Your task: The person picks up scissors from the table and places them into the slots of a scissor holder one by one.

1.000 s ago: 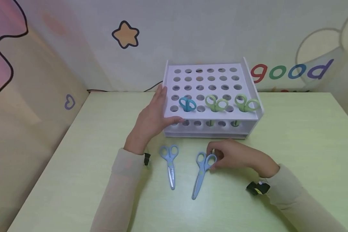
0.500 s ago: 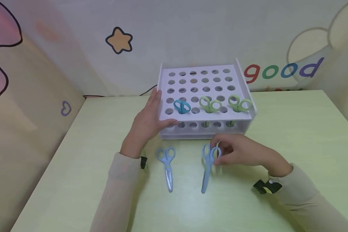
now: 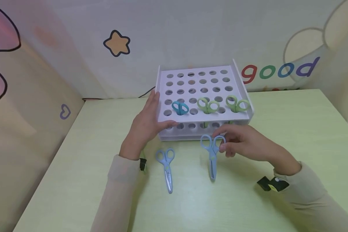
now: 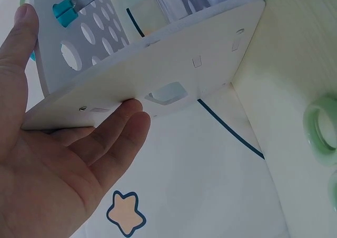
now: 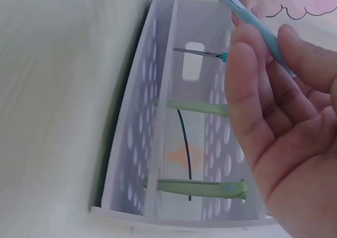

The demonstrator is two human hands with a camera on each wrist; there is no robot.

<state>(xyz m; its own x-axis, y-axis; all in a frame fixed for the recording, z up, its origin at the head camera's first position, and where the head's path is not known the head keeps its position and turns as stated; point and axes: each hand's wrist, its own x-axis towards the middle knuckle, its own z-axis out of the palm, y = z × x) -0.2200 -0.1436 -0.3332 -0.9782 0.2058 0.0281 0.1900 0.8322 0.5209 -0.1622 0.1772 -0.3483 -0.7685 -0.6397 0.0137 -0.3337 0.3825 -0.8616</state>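
Blue scissors (image 3: 212, 156) hang blades down from my right hand (image 3: 247, 141), which pinches one handle ring just in front of the white holed rack (image 3: 197, 86). My left hand (image 3: 143, 127) holds the rack's left side, thumb over the front edge; in the left wrist view its fingers (image 4: 124, 138) press the side panel (image 4: 168, 69). A second pair of blue scissors (image 3: 168, 175) lies on the table. Teal-handled scissors (image 3: 180, 111) and two green pairs, one in the middle (image 3: 207, 109) and one at the right (image 3: 236, 107), stand in the front row of holes.
The rack stands on a pale green table (image 3: 84, 167) close to the back wall (image 3: 174, 32). Behind the rack runs a thin dark line (image 3: 147, 91). In the right wrist view, green blades (image 5: 197, 188) pass between the rack's two holed panels.
My right hand has lifted the blue scissors off the table and brought them toward the rack, turning the blades more upright. My left hand has kept its hold on the rack.
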